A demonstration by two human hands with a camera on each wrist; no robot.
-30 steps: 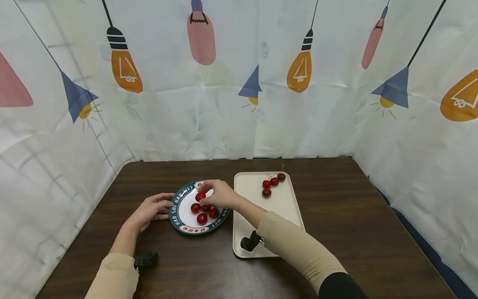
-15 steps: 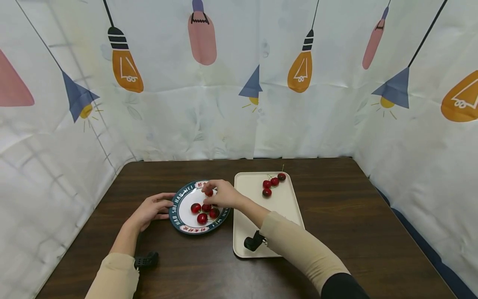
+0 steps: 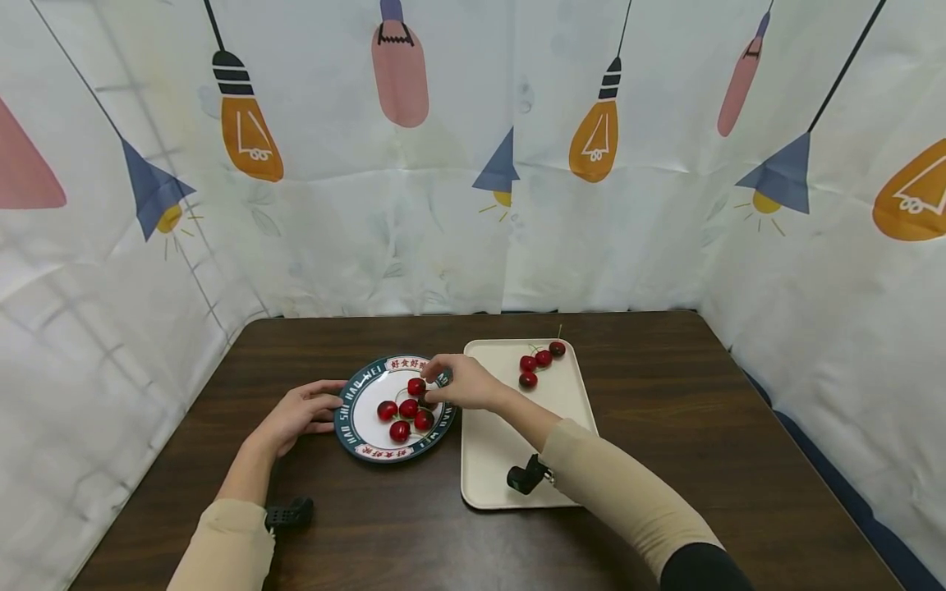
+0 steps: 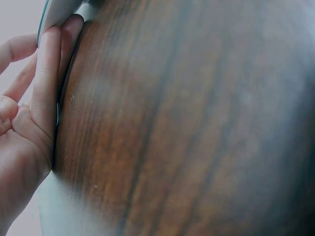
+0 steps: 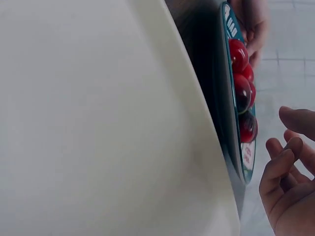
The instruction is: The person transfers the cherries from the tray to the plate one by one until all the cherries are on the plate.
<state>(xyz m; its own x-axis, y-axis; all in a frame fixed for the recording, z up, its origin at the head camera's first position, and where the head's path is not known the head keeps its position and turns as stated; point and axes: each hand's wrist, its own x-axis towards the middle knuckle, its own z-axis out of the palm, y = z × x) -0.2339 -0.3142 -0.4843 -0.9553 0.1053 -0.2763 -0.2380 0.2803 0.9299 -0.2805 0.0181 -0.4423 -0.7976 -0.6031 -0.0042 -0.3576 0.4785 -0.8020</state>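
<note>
In the head view, my left hand [image 3: 301, 412] is at the left rim of a round white plate [image 3: 369, 423] with a blue lettered border, its fingers fairly straight against the edge. Several dark red cherries [image 3: 400, 431] with thin stems lie on that plate. My right hand [image 3: 466, 383] hovers over the plate's right rim, thumb and forefinger apart with nothing between them. Close to its fingertips is a cherry [image 3: 417, 386]; another, behind the thumb, is partly hidden. In the right wrist view, the hand [image 5: 290, 177] has a gap between thumb and fingers, away from the cherries.
Right of the plate lies a cream rectangular tray [image 3: 488, 460], partly under my right forearm. Several cherries [image 3: 543, 359] sit at its far right end. Both rest on a dark wooden table [image 3: 687, 427], with a patterned curtain [image 3: 443, 246] behind.
My right hand has let go of a cherry near the plate's far right side and shifted right, its fingers parting. My left hand stays at the rim.
</note>
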